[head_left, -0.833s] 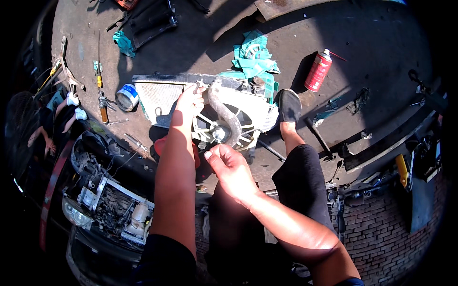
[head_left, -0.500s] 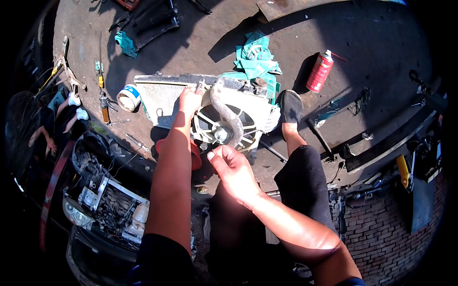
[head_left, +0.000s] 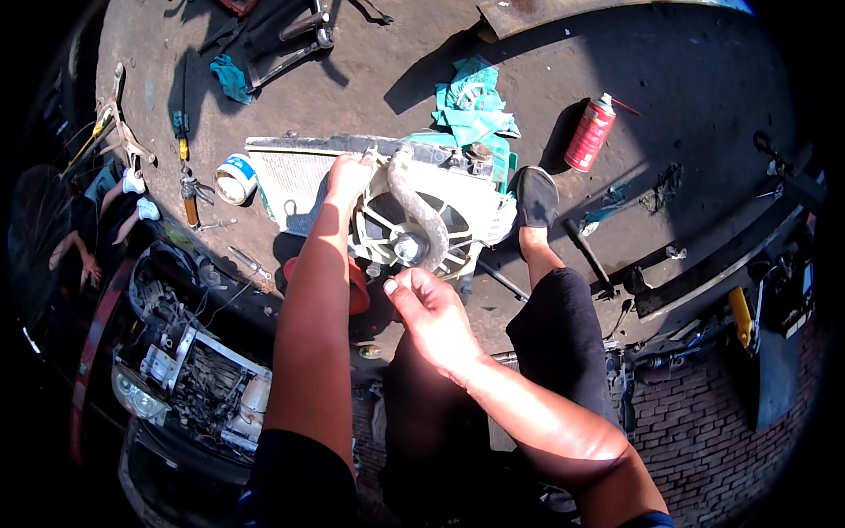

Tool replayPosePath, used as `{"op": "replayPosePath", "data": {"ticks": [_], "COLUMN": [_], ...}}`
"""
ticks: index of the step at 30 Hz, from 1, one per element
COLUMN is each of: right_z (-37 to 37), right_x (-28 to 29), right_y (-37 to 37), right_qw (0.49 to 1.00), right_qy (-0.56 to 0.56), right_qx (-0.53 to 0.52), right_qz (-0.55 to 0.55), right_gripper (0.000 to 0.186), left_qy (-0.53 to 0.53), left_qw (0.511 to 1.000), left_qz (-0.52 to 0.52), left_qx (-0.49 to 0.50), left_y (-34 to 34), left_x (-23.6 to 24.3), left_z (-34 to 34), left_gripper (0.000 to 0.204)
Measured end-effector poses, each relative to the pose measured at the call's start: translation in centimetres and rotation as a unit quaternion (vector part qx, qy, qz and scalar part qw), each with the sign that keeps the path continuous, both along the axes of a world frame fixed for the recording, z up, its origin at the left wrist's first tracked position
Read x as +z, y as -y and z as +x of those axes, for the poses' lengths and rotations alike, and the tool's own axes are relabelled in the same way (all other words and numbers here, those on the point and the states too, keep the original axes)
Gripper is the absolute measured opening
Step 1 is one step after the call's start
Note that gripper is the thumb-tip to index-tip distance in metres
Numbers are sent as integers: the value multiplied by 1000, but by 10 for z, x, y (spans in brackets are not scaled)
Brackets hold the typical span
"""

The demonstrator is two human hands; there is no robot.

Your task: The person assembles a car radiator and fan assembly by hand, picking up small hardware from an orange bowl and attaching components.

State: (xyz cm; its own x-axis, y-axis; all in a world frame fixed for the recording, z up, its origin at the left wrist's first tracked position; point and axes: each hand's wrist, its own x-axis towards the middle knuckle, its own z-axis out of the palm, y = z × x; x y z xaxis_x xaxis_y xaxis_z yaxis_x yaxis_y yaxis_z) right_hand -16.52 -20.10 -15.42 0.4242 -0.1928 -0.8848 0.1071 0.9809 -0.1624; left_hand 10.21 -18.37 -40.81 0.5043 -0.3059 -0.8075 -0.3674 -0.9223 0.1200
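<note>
In front of me lies a car radiator (head_left: 286, 173) with a pale, dusty fan shroud (head_left: 480, 198) over its right part. A curved grey hose (head_left: 412, 201) runs from its upper edge down across the fan. My left hand (head_left: 349, 179) is closed at the radiator's upper edge, left of the hose top; what its fingers grip is too bright and small to make out. Just below the hose's lower end, my right hand (head_left: 429, 312) is closed, thumb against curled fingers. Anything held there cannot be made out.
Teal cloths (head_left: 471, 101) lie behind the radiator, a red spray can (head_left: 591, 134) to their right. A white tub (head_left: 235, 179) stands left; a red container (head_left: 356, 290) sits under my left forearm. A car front with open engine bay (head_left: 207, 378) is lower left. Another person's hand (head_left: 91, 267) shows far left.
My left hand has shifted very slightly left along the radiator's upper edge. The right hand keeps its closed pose beside the hose end. The view has moved a little.
</note>
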Motion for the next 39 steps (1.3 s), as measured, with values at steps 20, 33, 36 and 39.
{"op": "replayPosePath", "data": {"ticks": [20, 33, 36, 39], "right_z": [-22, -22, -19, 27], "right_x": [-21, -21, -25, -11], "right_y": [4, -12, -28, -52], "right_qw": [997, 988, 990, 995], "right_qy": [-43, -85, -61, 21], "right_qx": [-39, 47, 73, 84], "right_qz": [58, -122, -102, -58], "right_gripper": [38, 28, 28, 27], "left_qy": [-501, 54, 34, 91], "left_qw": [755, 913, 910, 917], "left_qz": [-49, -185, -5, 6], "left_qx": [421, -359, -414, -389], "left_y": [0, 37, 33, 9], "left_x": [179, -39, -60, -38], "left_z": [-130, -17, -4, 64], "left_gripper": [28, 36, 48, 56]}}
